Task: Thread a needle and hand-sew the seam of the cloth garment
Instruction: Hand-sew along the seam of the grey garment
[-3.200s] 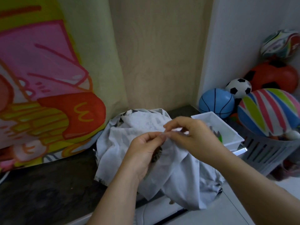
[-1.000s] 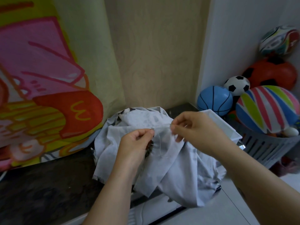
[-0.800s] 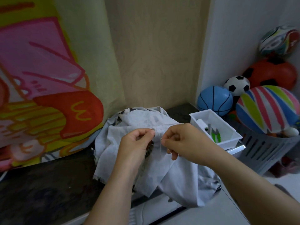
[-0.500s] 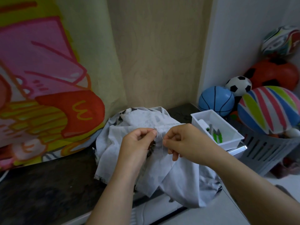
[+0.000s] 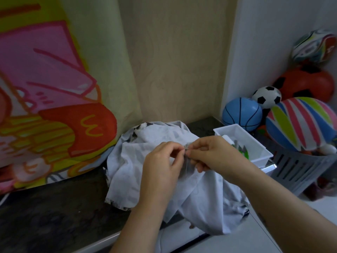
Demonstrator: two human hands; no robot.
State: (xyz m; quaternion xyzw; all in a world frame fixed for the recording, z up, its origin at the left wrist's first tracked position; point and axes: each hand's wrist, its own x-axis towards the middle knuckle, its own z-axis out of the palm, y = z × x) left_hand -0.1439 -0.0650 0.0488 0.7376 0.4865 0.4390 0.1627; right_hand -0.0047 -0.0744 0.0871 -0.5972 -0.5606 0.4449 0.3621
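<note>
Pinching one grey garment [image 5: 204, 196]: left hand [image 5: 162, 161], right hand [image 5: 209, 152], fingertips together; one white tray [image 5: 262, 157] beside.

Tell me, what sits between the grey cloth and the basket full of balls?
In the head view, a white tray with green-handled tools inside stands on the dark counter between the grey cloth and the slatted basket.

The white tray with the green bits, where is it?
The white tray sits right of the hands, on the dark counter's far corner, beside the ball basket.
</note>
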